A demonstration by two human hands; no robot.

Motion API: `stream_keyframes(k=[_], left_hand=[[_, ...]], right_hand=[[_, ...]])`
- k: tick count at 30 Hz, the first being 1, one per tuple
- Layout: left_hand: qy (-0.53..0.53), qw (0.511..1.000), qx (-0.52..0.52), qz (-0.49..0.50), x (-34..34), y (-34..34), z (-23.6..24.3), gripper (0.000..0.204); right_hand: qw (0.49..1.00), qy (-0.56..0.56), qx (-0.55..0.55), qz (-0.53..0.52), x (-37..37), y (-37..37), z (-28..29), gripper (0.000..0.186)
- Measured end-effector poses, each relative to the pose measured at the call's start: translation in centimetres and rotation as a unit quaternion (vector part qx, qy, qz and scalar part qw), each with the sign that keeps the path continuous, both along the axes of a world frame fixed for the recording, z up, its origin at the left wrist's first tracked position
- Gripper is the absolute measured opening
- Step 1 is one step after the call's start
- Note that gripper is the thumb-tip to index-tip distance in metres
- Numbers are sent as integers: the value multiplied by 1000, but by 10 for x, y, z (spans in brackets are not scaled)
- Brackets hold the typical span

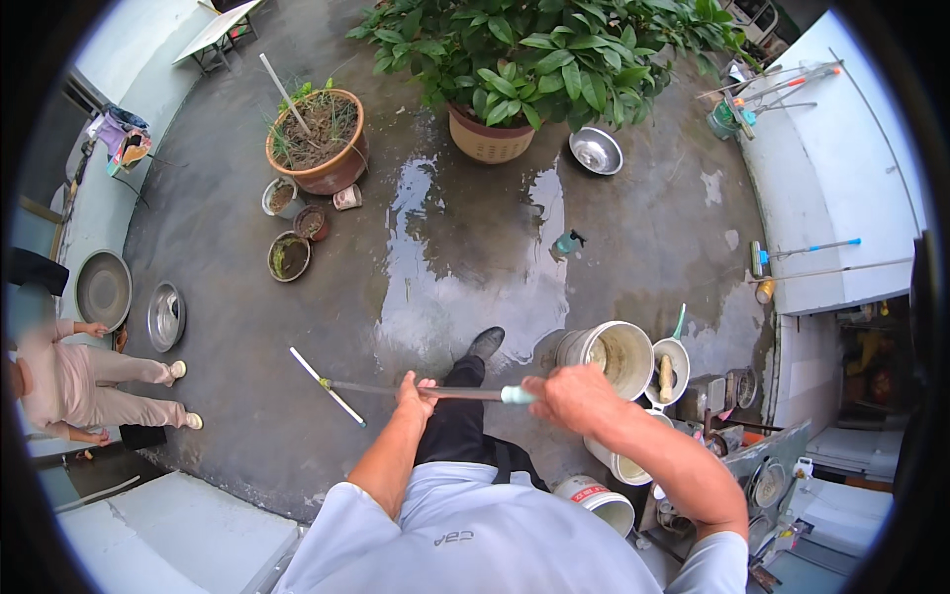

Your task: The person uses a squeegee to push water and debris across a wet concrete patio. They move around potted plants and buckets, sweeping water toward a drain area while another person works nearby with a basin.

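Observation:
A long-handled floor squeegee (457,393) lies nearly level across my body. Its narrow white head (341,403) is out to the left over the grey floor, with a bit of yellow-green at the joint. My right hand (572,401) is wrapped around the pale green grip at the handle's right end. Further along the shaft, my left hand (416,396) holds it with the thumb up. My dark shoe (486,343) stands at the edge of a wet, shiny patch of floor (465,297).
Ahead are a large leafy potted plant (492,139), a metal basin (596,151), a spray bottle (568,244) and an orange planter (332,173) with small pots. White buckets (623,361) crowd my right side. Another person (89,381) is at the left, near metal basins (166,317).

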State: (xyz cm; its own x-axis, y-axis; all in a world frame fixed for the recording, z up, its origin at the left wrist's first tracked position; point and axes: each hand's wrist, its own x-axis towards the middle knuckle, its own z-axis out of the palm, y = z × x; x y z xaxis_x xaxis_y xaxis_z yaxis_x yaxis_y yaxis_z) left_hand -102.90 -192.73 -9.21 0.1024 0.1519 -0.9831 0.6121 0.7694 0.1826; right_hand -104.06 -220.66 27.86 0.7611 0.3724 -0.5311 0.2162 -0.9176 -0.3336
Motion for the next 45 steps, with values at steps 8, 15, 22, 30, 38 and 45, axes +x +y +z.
stream_keyframes(k=[8, 15, 22, 30, 38, 45], left_hand=[[-75, 996, 15, -37, 123, -157, 45, 21], [-100, 990, -69, -69, 233, -358, 120, 28], [-199, 954, -180, -134, 327, -482, 124, 35], [-117, 987, -63, -95, 228, -388, 110, 51], [-34, 993, 113, 8, 187, -142, 7, 39], [4, 987, 144, -64, 207, -102, -15, 25]], right_hand=[[990, -53, -85, -97, 107, -94, 36, 33], [961, -135, -158, -186, 166, -205, 121, 35], [936, -170, -185, -246, 186, -230, 158, 37], [948, -68, 4, -310, 129, -286, 97, 41], [986, -15, 110, -125, 164, -159, -54, 37], [979, 10, 105, -176, 155, -97, -53, 34]])
